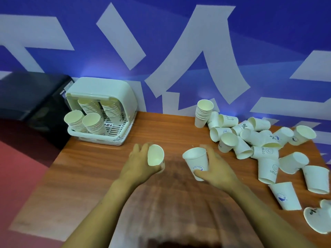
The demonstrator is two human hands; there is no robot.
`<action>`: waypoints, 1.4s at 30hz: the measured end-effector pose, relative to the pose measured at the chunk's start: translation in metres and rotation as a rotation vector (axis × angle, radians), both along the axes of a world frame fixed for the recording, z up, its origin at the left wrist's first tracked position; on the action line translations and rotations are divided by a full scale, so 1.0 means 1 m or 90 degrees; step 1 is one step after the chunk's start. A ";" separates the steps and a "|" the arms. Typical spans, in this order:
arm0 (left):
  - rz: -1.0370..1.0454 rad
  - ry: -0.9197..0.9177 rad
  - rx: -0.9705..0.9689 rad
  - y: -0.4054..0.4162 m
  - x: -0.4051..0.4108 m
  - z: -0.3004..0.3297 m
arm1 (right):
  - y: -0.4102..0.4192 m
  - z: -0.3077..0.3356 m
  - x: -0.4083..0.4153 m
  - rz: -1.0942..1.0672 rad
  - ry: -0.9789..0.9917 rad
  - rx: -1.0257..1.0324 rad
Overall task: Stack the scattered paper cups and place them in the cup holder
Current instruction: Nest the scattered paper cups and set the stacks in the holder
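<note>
My left hand (138,161) grips a white paper cup (155,157) tilted on its side, its mouth facing me. My right hand (217,167) holds another white cup (196,161) with blue print, upright and leaning left. The two cups are apart, above the middle of the wooden table (100,167). Several loose cups (265,140) lie scattered on the table's right side. An upright stack of cups (204,112) stands by the wall. The pale green cup holder (100,111) sits at the table's back left corner, lid raised, with several cup stacks (93,123) inside.
A black box (30,97) stands left of the cup holder, off the table. A blue and white patterned wall (179,51) runs right behind the table. The table's left edge drops to a red floor (19,167).
</note>
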State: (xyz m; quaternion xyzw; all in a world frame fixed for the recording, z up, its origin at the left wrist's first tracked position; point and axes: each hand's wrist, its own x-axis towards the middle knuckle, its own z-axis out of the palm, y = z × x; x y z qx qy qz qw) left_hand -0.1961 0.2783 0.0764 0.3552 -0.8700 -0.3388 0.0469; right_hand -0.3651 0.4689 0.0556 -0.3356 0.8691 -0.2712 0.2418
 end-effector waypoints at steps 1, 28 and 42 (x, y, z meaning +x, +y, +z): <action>-0.012 -0.003 0.008 -0.003 0.001 -0.002 | -0.004 0.001 0.002 -0.001 0.002 0.006; 0.018 0.106 0.011 -0.317 0.143 0.010 | -0.336 0.025 0.156 -0.007 0.056 -0.038; 0.066 0.087 -0.065 -0.383 0.105 0.003 | -0.421 0.006 0.147 -0.033 0.072 -0.120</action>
